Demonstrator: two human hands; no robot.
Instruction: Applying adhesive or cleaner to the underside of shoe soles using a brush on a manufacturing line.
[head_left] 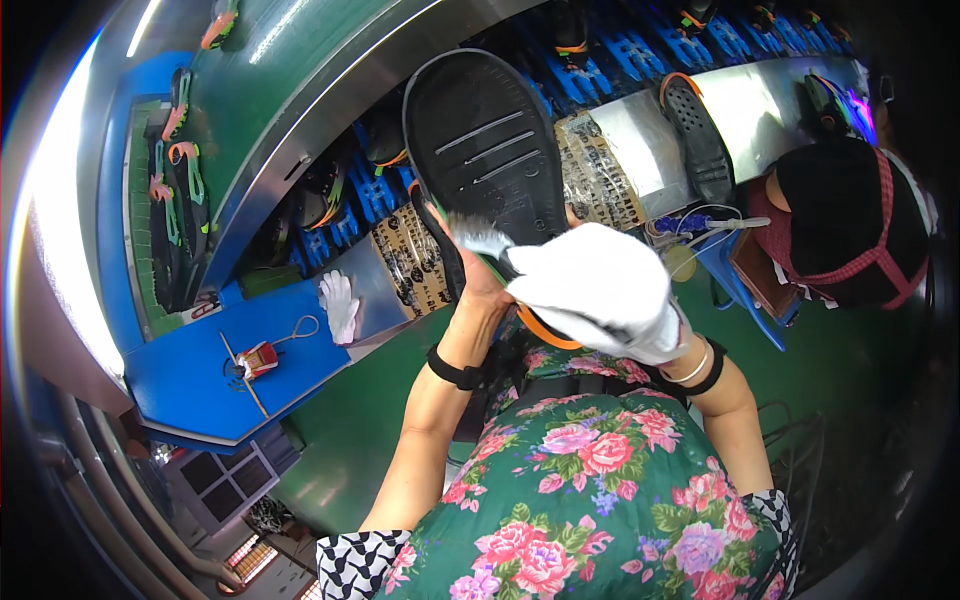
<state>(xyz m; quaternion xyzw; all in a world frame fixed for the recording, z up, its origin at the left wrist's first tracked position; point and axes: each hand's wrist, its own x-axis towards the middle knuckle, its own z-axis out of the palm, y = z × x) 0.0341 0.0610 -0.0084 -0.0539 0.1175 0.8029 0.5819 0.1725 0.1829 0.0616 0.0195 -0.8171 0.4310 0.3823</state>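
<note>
A large black shoe sole (485, 150), with slanted grooves across its middle, stands up close in front of me, toe end upward. My left hand (480, 278) is bare and closed on the lower left of the sole. My right hand (595, 285), in a white glove smeared by motion, is at the heel end. It grips a small brush (477, 237) with pale blurred bristles, near the sole's left edge; most of its handle is hidden. An orange edge (547, 330) shows below the glove, and I cannot tell which piece it belongs to.
Blue racks (590, 85) with several shoes run along the back. A black clog (697, 140) lies on the metal ledge. At left are a blue table (180, 375) with a red-wrapped tool (258, 360) and a white glove (340, 307). A co-worker (850, 225) sits at right.
</note>
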